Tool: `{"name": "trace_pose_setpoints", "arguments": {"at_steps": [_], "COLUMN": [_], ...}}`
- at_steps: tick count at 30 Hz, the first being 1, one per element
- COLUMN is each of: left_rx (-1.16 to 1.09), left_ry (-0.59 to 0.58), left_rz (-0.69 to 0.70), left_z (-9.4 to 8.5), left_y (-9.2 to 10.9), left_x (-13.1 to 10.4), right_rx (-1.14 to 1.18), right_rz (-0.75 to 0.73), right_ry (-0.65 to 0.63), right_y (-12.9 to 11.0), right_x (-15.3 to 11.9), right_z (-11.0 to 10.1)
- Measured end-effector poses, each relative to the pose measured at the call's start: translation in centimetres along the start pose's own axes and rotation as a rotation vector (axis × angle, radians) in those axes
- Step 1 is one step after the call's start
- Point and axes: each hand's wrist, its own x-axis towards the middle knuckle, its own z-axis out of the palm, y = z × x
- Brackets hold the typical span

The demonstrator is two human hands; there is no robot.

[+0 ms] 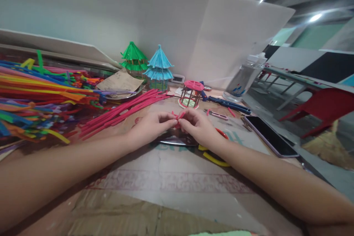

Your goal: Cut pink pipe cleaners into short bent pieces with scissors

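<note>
My left hand [157, 124] and my right hand [197, 123] meet at the middle of the table. Between their fingertips they pinch a short pink pipe cleaner [177, 115], whose bent ends stick up. Under the hands lies a dark round tray [179, 141] with a shiny rim. Just behind them stands a small round frame [190, 94] with a pink top, thin brown posts and a pale green and white base. A bundle of long pink pipe cleaners [124, 112] lies to the left of my left hand.
Colourful pipe cleaners [41, 92] are heaped at the left. A green pavilion model [133, 59] and a blue one [159, 68] stand at the back. To the right are a water bottle [240, 81], a glue gun [229, 104], a pink cutter knife [218, 115] and a phone [269, 135].
</note>
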Motion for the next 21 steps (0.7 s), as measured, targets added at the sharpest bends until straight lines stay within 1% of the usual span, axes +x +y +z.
{"name": "trace_pose_setpoints", "arguments": {"at_steps": [3,9,16,21], "left_rx": [0.026,0.173,0.216,0.22], "left_ry": [-0.013,0.014,-0.001,-0.008], "left_rz": [0.011,0.051,0.055,0.03], "left_z": [-0.02,0.01,0.13,0.2], "left_y": [0.1,0.26,0.49,0.42], "left_x": [0.0,-0.02,-0.23,-0.26], "right_rx": [0.001,0.097,0.069,0.013], "right_rz": [-0.009,-0.018,-0.012,-0.022], "right_ry": [0.008,0.005,0.033,0.021], "right_y": [0.01,0.31,0.45,0.51], "right_x": [-0.08,-0.02,-0.01,-0.05], "right_z": [0.0,-0.26,-0.36,-0.43]}}
